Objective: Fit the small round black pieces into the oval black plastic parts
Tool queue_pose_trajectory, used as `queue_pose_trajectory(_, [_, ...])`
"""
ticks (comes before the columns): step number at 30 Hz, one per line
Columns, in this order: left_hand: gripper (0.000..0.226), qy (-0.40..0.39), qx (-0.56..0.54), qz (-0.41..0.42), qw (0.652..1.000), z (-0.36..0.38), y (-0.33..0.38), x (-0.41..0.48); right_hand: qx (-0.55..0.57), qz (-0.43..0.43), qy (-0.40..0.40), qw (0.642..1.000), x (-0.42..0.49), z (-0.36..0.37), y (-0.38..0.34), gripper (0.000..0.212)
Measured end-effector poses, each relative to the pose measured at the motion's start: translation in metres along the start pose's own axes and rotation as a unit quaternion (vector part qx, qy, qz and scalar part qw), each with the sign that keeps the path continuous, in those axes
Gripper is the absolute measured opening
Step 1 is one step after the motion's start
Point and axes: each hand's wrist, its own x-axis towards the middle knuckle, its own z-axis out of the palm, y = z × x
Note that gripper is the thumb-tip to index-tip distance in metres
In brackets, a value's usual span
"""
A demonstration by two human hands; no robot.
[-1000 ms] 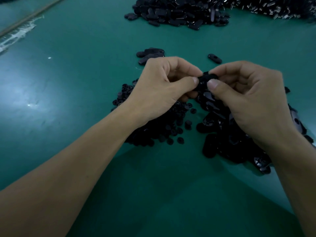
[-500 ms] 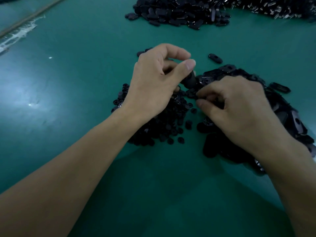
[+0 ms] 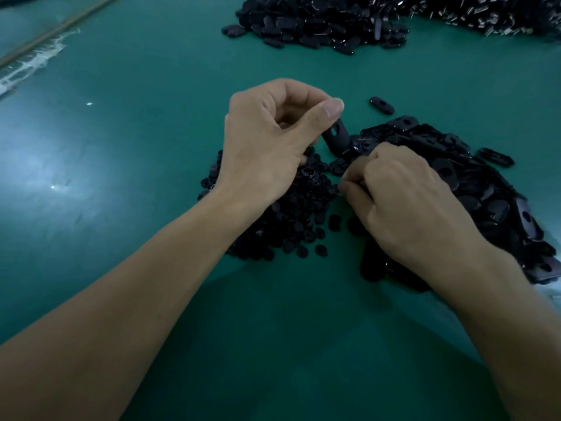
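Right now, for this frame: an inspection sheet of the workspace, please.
Surface: green mat, glare patches at left.
Job's things: oval part, tilted, held over the heaps; heap of small round pieces in the middle; heap of oval parts at right.
Clutter: stray oval part lying apart; far heaps of black parts along the top edge.
Grippers: left hand pinches the oval part; right hand has its fingers curled where the heaps meet, contents hidden.
Cables: nothing seen.
Surroundings: pale strip and whitish residue at far left.
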Motion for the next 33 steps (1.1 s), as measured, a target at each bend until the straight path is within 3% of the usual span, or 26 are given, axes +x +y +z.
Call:
queue_pose_trajectory(4, [0.006, 0.004, -0.042, -0.031, 0.999, 0.000, 0.000, 0.001, 0.130, 0.031, 0.073, 0.988, 0.000, -0.002, 0.006, 0.017])
queue_pose_trajectory(10, [0.011, -0.019, -0.080, -0.068, 0.994, 0.003, -0.004, 0.001, 0.219, 0.045, 0.159, 0.962, -0.002, -0.003, 0.013, 0.005])
queue_pose_trajectory(18, [0.013, -0.051, -0.073, -0.081, 0.993, 0.005, -0.009, 0.001, 0.338, 0.017, 0.194, 0.921, -0.001, -0.001, 0.017, 0.019])
queue_pose_trajectory(23, [0.015, -0.067, -0.063, -0.082, 0.992, 0.006, -0.008, 0.000, 0.355, 0.026, 0.214, 0.910, 0.000, -0.002, 0.014, 0.022])
queue_pose_trajectory(33, [0.014, -0.107, 0.024, -0.011, 0.994, 0.011, -0.008, -0.006, 0.408, 0.065, 0.217, 0.885, 0.003, -0.003, 0.011, 0.020])
